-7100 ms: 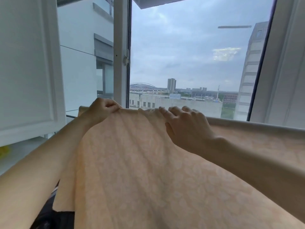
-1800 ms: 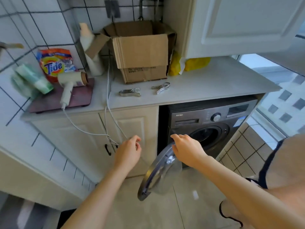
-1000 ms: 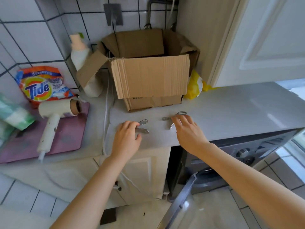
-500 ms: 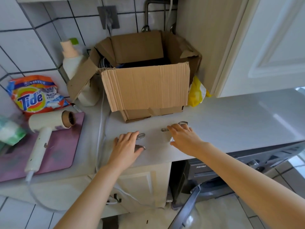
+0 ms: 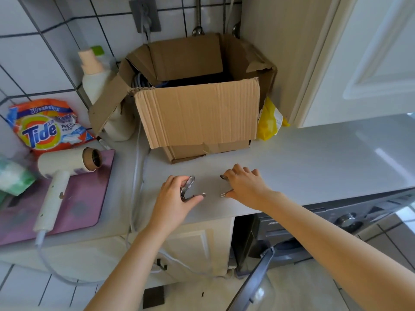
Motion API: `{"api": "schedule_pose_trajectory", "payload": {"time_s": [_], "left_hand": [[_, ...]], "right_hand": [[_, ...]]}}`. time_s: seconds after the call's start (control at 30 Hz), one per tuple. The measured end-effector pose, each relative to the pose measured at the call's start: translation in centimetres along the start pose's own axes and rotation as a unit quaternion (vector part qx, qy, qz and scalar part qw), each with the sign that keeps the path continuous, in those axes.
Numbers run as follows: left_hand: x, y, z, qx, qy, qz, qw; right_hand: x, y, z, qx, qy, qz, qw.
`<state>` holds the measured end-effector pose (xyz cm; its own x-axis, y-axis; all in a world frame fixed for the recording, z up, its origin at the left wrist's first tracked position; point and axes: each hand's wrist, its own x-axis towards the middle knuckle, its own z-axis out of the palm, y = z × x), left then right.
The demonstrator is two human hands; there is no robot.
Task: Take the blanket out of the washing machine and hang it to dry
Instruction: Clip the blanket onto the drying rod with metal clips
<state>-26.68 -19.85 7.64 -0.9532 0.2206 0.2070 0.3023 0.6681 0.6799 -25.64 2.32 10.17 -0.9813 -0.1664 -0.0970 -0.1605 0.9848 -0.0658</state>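
Now | left hand curls round a metal clip, middle of frame, at the table | right hand curls over a second clip just beside | blanket not in sight | washing machine lower right, nearer the right hand, door open

The pale grey surface carries two metal clips. The left hand grips the left clip and the right hand covers the right clip. Just beyond both hands stands an open cardboard box, with a yellow bag touching it beyond the right hand. Left of the left hand run a white cable and a purple mat. Farther beyond are a Tide bag and a white bottle.
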Motion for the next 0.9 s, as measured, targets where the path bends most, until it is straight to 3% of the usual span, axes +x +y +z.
{"api": "schedule_pose_trajectory", "payload": {"time_s": [0.17, 0.33, 0.5, 0.7, 0.9], "left_hand": [[-2.5, 1.5, -0.4, -0.173, 0.039, -0.063, 0.982], [-5.6, 3.4, 0.4, -0.272, -0.005, -0.080, 0.959], [-9.0, 4.8, 1.1, -0.285, -0.079, -0.067, 0.953], [-14.5, 6.3, 2.1, -0.279, -0.160, -0.018, 0.947], [-21.0, 8.4, 3.9, -0.252, -0.249, 0.040, 0.934]], "right_hand": [[-3.5, -0.1, -0.4, 0.136, 0.065, 0.015, 0.988], [-8.5, -0.6, 0.1, 0.278, 0.118, 0.056, 0.952], [-14.6, -2.4, 2.4, 0.341, 0.159, 0.136, 0.916], [-23.8, -5.1, 5.5, 0.420, 0.202, 0.279, 0.840], [-33.9, -8.9, 7.4, 0.423, 0.273, 0.386, 0.773]]}}
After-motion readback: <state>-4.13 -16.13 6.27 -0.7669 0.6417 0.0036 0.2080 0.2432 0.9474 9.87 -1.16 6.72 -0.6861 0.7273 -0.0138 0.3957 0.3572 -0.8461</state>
